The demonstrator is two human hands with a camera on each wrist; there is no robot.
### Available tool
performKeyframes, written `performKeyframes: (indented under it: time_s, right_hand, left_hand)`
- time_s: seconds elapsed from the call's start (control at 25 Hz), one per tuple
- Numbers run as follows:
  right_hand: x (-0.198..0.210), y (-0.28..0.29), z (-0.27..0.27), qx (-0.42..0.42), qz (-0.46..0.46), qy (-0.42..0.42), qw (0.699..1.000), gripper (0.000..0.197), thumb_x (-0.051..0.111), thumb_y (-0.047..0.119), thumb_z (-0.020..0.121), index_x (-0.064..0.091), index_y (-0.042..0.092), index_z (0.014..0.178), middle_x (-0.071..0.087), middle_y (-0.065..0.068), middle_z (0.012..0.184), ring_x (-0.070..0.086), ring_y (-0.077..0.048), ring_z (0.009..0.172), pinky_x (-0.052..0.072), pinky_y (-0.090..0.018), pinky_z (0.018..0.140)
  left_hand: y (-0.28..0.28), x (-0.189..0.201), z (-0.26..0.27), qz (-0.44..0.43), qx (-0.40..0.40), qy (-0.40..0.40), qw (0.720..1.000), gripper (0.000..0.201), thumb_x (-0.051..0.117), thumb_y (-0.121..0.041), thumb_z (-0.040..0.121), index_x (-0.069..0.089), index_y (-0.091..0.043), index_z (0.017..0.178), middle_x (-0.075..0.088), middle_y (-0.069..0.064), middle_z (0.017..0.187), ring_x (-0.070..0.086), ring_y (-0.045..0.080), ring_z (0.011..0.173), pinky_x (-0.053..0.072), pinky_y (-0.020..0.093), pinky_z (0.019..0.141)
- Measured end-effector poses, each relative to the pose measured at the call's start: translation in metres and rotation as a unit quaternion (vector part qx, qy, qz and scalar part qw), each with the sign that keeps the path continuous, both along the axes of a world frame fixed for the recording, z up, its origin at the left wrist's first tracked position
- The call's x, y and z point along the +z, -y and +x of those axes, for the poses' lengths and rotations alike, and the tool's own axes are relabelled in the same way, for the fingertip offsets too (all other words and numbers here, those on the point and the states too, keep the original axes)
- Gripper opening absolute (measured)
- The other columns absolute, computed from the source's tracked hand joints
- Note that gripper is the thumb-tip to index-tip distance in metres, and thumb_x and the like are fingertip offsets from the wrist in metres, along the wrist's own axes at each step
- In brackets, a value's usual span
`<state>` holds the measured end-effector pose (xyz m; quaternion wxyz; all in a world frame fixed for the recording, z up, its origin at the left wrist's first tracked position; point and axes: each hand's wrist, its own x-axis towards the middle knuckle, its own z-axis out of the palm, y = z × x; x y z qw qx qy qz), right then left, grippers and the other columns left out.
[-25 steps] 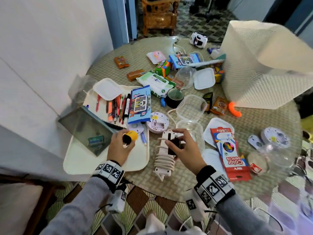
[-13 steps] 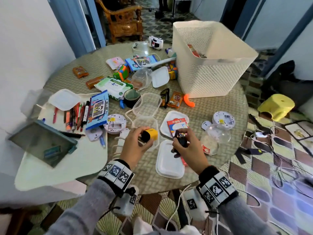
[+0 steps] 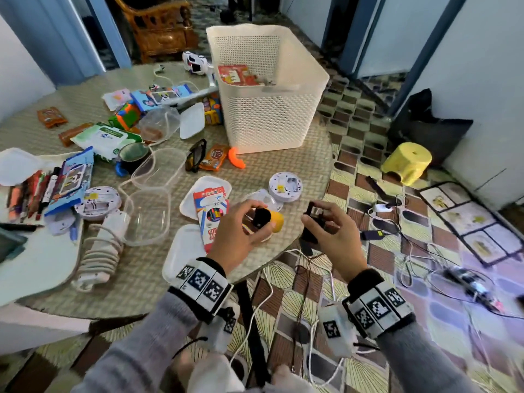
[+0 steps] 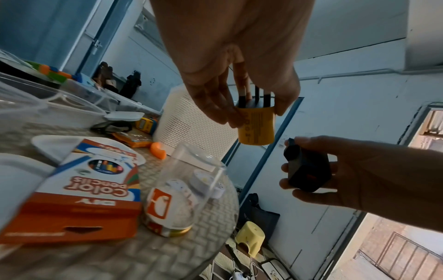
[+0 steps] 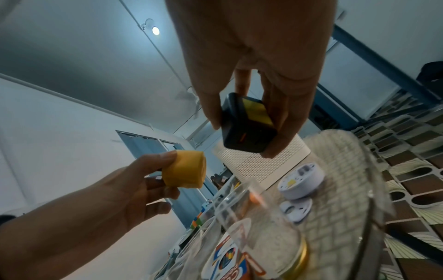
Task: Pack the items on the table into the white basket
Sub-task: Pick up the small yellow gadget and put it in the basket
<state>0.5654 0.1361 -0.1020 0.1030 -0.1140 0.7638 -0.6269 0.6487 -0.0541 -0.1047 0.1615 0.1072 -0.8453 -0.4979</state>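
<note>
Step in hand: two small plug adapters are held in the air on the near side of the white basket (image 3: pixel 266 89), apparently on the way to being packed; neither is inside it yet.
Left hand: the left hand (image 3: pixel 238 231) is clamped on the yellow plug (image 4: pixel 256 126), gripped by fingertips and thumb near its dark pronged end.
Right hand: the right hand (image 3: pixel 331 234) is closed around the black adapter (image 5: pixel 246 130), pinched between thumb and fingers.
Position: both items are held well short of the basket, the right hand out past the worktop (image 3: pixel 283 165) edge nearest the camera, the left hand over that edge.
Yellow plug: a short yellow cylinder with a black face and dark pins is seen; faint printing runs down its side.
Black adapter: a dark, blocky cube with rounded corners is shown, bearing a small red mark on one face.
Basket: it stands upright with perforated walls, and a red-printed pack is already lying inside.
Next move, as judged: both hands need to be carried forward over the basket rim and the items released inside.
Still out: a color pencils box (image 3: pixel 211 214) lies on the near side of the basket.
</note>
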Motion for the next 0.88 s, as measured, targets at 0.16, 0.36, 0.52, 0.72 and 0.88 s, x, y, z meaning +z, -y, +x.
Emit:
performKeyframes:
  time_s: [0.16, 0.36, 0.52, 0.72, 0.88]
  right_hand:
    - [0.004, -0.041, -0.019, -0.005, 0.04, -0.041, 0.998, 0.034, 0.076, 0.028, 0.079, 0.065, 0.024, 0.111, 0.068, 0.002, 0.101, 0.063, -0.01, 0.093, 0.054, -0.019, 0.074]
    - [0.007, -0.055, -0.052, -0.01, 0.049, -0.041, 0.998, 0.036, 0.075, 0.029, 0.08, 0.065, 0.025, 0.113, 0.067, -0.002, 0.1, 0.062, -0.007, 0.086, 0.051, -0.013, 0.067]
    - [0.009, -0.055, -0.097, -0.02, 0.05, -0.053, 0.997, 0.035, 0.077, 0.03, 0.078, 0.066, 0.028, 0.111, 0.067, 0.005, 0.096, 0.063, -0.012, 0.091, 0.056, -0.039, 0.082]
    - [0.02, -0.055, -0.166, -0.011, 0.036, -0.063, 0.997, 0.033, 0.076, 0.025, 0.08, 0.065, 0.026, 0.111, 0.066, 0.004, 0.099, 0.063, -0.008, 0.09, 0.059, -0.037, 0.077]
    - [0.04, -0.047, -0.243, 0.0, 0.027, -0.081, 0.996, 0.032, 0.074, 0.021, 0.081, 0.064, 0.025, 0.111, 0.065, 0.001, 0.103, 0.062, -0.011, 0.093, 0.058, -0.025, 0.071]
  left_hand:
    - [-0.031, 0.005, -0.022, -0.036, -0.02, -0.014, 0.999, 0.035, 0.071, -0.038, 0.081, 0.064, -0.021, 0.111, 0.061, -0.001, 0.099, 0.057, 0.009, 0.085, 0.048, 0.024, 0.075]
    - [-0.04, 0.02, -0.058, -0.019, -0.033, -0.018, 0.999, 0.033, 0.073, -0.036, 0.081, 0.065, -0.025, 0.111, 0.064, 0.0, 0.092, 0.059, 0.008, 0.076, 0.049, 0.021, 0.069]
    - [-0.033, 0.033, -0.107, -0.04, -0.035, -0.035, 0.998, 0.032, 0.073, -0.027, 0.082, 0.064, -0.024, 0.113, 0.064, -0.008, 0.094, 0.06, 0.004, 0.082, 0.047, 0.012, 0.07]
    - [-0.006, 0.05, -0.187, -0.069, -0.001, -0.08, 0.994, 0.044, 0.07, -0.043, 0.082, 0.064, -0.019, 0.118, 0.063, 0.005, 0.109, 0.062, 0.013, 0.097, 0.052, 0.023, 0.082]
    - [0.002, 0.065, -0.255, -0.079, 0.026, -0.089, 0.993, 0.039, 0.073, -0.036, 0.081, 0.066, -0.019, 0.115, 0.066, 0.003, 0.107, 0.063, 0.013, 0.091, 0.049, 0.014, 0.077]
